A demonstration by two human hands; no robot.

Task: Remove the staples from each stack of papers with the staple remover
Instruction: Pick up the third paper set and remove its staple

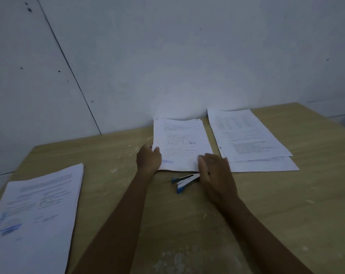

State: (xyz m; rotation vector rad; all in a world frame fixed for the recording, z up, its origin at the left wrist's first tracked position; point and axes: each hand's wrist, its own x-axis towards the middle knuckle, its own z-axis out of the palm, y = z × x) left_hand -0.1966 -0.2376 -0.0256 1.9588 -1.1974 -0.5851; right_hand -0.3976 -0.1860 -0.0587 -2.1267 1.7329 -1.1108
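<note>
The left hand [148,160] is pinching the left edge of the white printed stack of papers in the middle [182,144], thumb lying on top of the sheet and the other fingers curled under it. The right hand [215,175] is resting with straight, relaxed fingers on the near right corner of that same stack, grasping nothing. Just beside the right hand's thumb, on the table and touching the stack's near edge, the blue-and-silver metal staple remover [184,179] is lying with its two blue-tipped arms splayed toward the person.

The middle stack is showing faint lines of text and a small blue mark near its lower left corner; its far edge is reaching the pale wall [167,56]. A second white stack [250,139], fanned and slightly skewed, is lying to the right, and a thicker one with blue print [39,214] is sitting near the left edge. All are lying flat on a light wood-grain table [187,224] marked with whitish smudges.
</note>
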